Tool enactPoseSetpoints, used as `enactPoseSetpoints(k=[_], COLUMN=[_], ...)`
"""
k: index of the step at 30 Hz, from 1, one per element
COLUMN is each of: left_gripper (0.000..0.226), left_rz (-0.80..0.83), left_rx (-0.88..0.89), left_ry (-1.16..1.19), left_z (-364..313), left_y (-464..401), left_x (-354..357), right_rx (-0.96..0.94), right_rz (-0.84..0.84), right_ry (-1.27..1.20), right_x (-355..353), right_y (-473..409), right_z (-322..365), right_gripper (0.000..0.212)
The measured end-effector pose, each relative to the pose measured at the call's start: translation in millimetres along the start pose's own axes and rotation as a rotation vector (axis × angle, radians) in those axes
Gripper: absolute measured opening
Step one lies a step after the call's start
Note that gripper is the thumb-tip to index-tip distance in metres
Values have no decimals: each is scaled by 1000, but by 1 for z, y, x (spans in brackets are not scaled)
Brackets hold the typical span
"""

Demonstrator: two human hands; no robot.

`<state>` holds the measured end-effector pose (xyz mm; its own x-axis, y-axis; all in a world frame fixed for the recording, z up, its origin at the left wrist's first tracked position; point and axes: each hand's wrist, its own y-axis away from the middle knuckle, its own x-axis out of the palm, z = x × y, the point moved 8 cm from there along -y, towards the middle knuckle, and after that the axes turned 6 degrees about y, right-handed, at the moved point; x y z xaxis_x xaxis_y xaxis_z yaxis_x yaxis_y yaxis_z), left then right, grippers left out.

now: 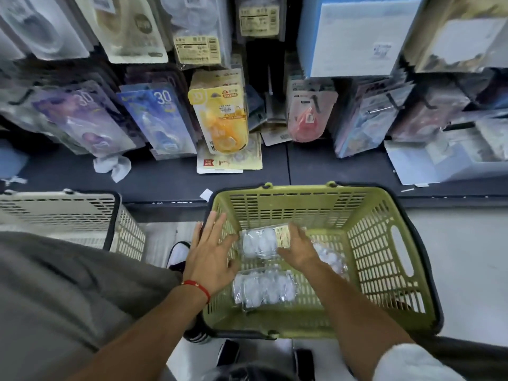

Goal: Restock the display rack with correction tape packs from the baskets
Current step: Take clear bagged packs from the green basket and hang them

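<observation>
Inside green basket (384,237): right hand (298,250) grips pack (261,242) to lift; left hand (210,253) spread flat, steadying rim.

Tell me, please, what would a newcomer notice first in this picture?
First the green basket on the floor at the centre, where the right hand grips a clear pack and the left hand hovers open at the basket's left rim. Next, the rack above, crowded with hanging packs, among them a bright yellow pack.
</observation>
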<state>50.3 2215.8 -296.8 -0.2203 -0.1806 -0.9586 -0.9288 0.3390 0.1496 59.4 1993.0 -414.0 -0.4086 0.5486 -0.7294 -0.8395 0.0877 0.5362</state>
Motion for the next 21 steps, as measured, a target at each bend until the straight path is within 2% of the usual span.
enactPoseSetpoints(k=[3, 6, 11, 14, 17, 19, 20, 21], left_gripper=[55, 57, 58, 51, 36, 33, 36, 50], left_rz=[10, 18, 19, -13, -180, -192, -138, -31], left_rx=[-15, -27, -52, -52, 40, -106, -271, -466], left_ry=[-21, -29, -17, -26, 142, 403, 561, 753], left_z=[2, 0, -2, -7, -31, -40, -40, -41], left_y=[0, -1, -2, -2, -1, -2, 0, 5], left_x=[0, 1, 0, -7, -17, -13, -3, 13], right_rx=[134, 190, 229, 192, 173, 181, 172, 160], right_rz=[-55, -135, 32, 130, 180, 174, 172, 182], right_ry=[-307, -478, -658, -786, -915, -1083, -1158, -1232], right_x=[9, 11, 25, 17, -8, -24, -31, -36], right_y=[-11, -21, -24, -10, 7, 20, 26, 32], right_z=[-1, -1, -13, -25, -46, -60, -64, -65], right_gripper=[84, 75, 83, 75, 59, 43, 35, 30])
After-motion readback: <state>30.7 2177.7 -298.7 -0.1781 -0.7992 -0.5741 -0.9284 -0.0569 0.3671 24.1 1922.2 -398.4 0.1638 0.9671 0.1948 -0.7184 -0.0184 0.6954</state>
